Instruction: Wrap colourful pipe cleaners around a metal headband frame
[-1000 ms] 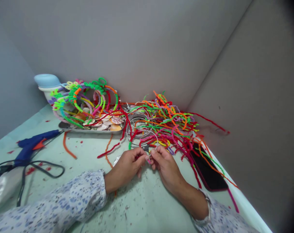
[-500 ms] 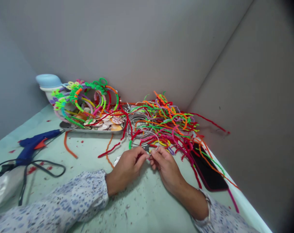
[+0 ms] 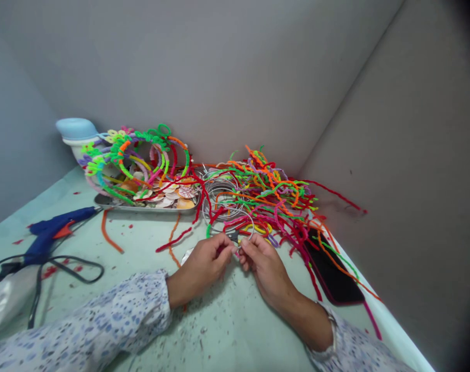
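Left hand (image 3: 206,263) and right hand (image 3: 263,266) brought together fingertip to fingertip on the pale green table (image 3: 235,330), just in front of the pile of pipe cleaners (image 3: 273,201). Fingers of both curled and pressed together, pinching a thin metal ring (image 3: 240,227) at its near edge; rest of the ring lying flat beyond the fingertips, reaching into the front fringe of the pile. Something small and pink glimpsed between the two sets of fingertips, too small to tell what. Forearms in blue-speckled white sleeves, a watch or bracelet at the right wrist.

Taking the pile as landmark: a stack of bare metal rings (image 3: 221,199) touching its left edge, partly threaded over with red and green strands. Further left of the pile, a shallow metal tray (image 3: 141,207) of round paper-like discs, with finished hoops wrapped in bright fuzz (image 3: 136,155) leaning over it. Behind those hoops, well left of the pile, a white pot with a light blue lid (image 3: 75,129). Far left of the pile and nearer the camera, a blue glue gun (image 3: 50,232) lying on its side, black cord (image 3: 64,266) looped beside it. Just right of the pile's near edge, a dark phone (image 3: 333,274) flat on the table, a few strands trailing across it. Loose orange and red strands between tray and hands.
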Motion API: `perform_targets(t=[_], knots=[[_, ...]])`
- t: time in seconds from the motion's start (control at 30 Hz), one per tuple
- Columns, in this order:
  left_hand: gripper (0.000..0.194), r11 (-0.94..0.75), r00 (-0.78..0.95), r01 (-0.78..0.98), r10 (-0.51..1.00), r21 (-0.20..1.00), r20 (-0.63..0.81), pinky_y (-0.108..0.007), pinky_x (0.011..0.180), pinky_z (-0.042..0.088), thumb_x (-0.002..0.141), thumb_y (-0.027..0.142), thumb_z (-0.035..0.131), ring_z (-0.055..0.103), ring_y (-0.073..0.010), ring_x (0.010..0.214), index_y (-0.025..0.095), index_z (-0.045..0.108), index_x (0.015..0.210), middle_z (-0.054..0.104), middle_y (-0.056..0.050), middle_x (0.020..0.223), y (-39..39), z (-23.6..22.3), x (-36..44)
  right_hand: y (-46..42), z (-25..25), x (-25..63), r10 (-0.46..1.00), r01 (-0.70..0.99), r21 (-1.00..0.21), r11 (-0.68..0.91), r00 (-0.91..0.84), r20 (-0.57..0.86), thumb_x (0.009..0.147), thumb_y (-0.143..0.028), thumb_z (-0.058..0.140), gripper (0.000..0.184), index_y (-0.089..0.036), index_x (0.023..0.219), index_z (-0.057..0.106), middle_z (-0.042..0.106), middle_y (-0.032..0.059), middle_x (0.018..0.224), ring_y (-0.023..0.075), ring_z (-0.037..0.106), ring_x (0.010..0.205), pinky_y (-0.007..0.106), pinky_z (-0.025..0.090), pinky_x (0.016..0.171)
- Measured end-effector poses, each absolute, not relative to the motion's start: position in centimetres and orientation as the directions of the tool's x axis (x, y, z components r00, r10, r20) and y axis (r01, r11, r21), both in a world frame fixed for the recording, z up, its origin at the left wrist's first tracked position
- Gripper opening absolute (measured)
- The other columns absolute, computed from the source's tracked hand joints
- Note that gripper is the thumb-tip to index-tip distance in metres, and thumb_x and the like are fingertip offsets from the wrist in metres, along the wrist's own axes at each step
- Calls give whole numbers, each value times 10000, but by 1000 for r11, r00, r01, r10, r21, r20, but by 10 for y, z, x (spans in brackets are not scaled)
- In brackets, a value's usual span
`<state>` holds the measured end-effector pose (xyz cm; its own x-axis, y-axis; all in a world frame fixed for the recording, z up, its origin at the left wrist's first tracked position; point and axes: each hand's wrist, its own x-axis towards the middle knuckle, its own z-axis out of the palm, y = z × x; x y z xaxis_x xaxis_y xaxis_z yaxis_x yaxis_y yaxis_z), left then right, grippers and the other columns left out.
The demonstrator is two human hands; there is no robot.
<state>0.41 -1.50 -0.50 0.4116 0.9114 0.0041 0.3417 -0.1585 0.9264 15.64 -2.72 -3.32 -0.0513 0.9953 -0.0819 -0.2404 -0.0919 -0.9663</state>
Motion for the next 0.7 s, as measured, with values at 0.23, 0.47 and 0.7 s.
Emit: perform_targets(t=[0.23,0.47,0.7], knots=[[213,-197,384,351,922,916,51,-205,465,321,902,326,436,423,-104,444,188,524,766,474,54,507,-18,-1,4,-28,-32,157,996,-232,-969,-79,-52,-69,844,-412,589,270,-194,707,508,543,-37,604,95,460,523,231,356,509],[180,-199,391,294,917,935,72,-191,483,353,905,314,440,455,-88,487,181,560,899,520,45,609,-18,1,3,-26,-33,156,998,-280,-958,-60,-11,-59,856,-402,574,265,-189,712,511,540,-33,611,89,457,521,220,362,504],[159,-193,322,236,940,952,110,-182,449,336,897,289,456,434,-79,469,167,556,886,503,51,599,-15,-2,3,-28,-27,156,997,-211,-976,-57,-70,-43,848,-383,578,204,-189,802,537,531,-41,633,84,450,528,212,353,503]])
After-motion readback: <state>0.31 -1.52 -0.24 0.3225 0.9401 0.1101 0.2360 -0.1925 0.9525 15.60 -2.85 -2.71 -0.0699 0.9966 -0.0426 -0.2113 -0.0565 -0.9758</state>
